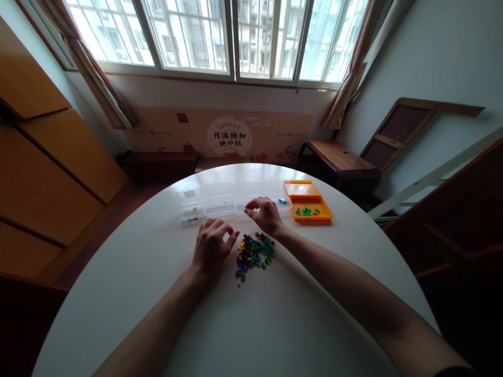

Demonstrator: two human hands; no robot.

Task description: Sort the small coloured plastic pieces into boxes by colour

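Observation:
A small heap of tiny coloured pieces (253,254), blue, brown, green and yellow, lies on the round white table (275,324). My left hand (212,246) rests on the table just left of the heap, fingers curled and pinched together. My right hand (264,213) hovers beyond the heap, over the front edge of a clear box, fingers bent in a pinch; what they hold, if anything, is too small to make out. Three clear plastic boxes (218,201) stand in a row behind the hands. An orange tray (310,204) holds several green pieces.
A blue piece (282,201) lies in the rightmost clear box. The left clear box (190,207) holds a yellowish piece. A wooden bench (338,157) and a leaning frame stand at the right wall. Wooden cabinets line the left. Windows fill the far wall.

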